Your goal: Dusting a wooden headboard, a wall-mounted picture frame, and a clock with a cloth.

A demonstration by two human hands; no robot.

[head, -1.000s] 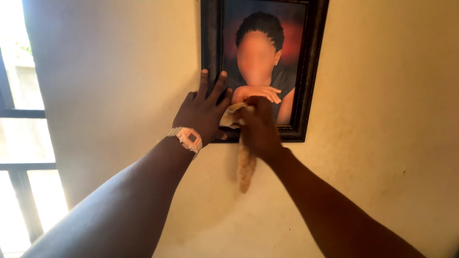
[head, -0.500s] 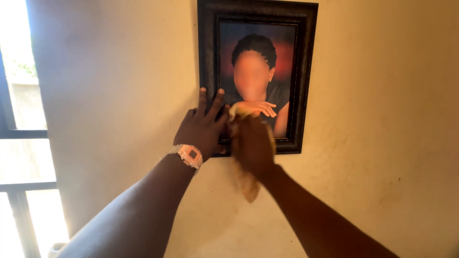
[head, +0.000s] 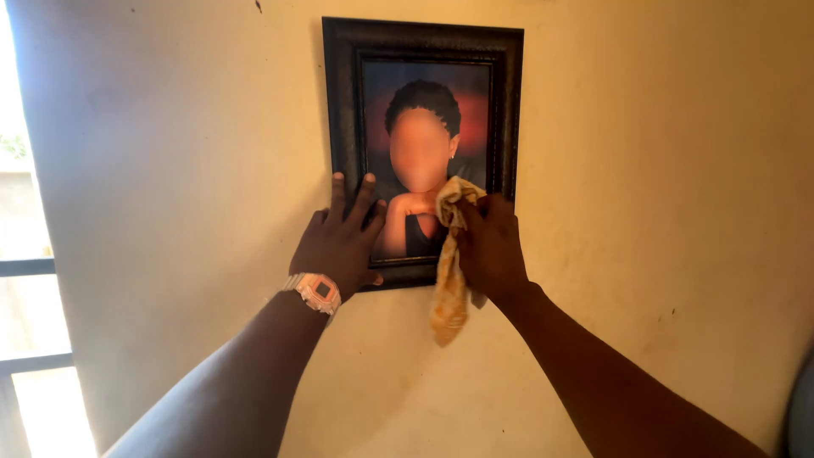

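A dark-framed portrait picture (head: 422,42) hangs on a cream wall (head: 186,170). My left hand (head: 339,242) lies flat with spread fingers on the frame's lower left corner; a pale wristwatch (head: 315,291) sits on that wrist. My right hand (head: 489,246) presses a yellow patterned cloth (head: 449,288) against the lower right part of the picture's glass. The loose end of the cloth hangs down below the frame. The bottom edge of the frame is partly hidden by both hands.
A bright window with dark bars (head: 25,339) is at the far left. The cream wall stretches to the right of the frame, with a few small marks on it. A blurred grey shape (head: 801,407) shows at the lower right edge.
The view has dropped, so the whole frame shows now. My right hand with the cloth has moved rightward across the glass. My left hand stays on the lower left corner.
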